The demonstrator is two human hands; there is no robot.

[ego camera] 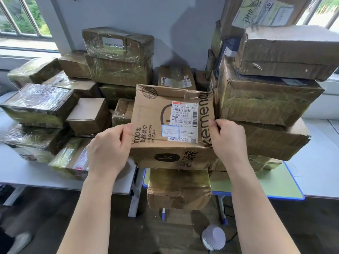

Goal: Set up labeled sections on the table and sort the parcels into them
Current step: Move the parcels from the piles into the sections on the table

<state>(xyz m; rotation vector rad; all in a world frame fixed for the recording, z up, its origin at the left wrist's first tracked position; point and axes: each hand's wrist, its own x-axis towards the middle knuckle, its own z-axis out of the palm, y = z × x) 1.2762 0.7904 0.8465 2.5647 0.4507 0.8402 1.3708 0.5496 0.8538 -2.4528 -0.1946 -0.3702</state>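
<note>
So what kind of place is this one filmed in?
Probably a makeshift parcel sorting room, perhaps an office or classroom: taped cardboard parcels stacked on white tables beside a window, and the left hand and right hand holding a box with a shipping label.

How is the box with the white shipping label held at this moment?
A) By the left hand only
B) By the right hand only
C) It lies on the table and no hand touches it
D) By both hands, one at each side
D: the left hand holds the left edge of the box and the right hand holds its right edge, thumbs on the labelled face.
</note>
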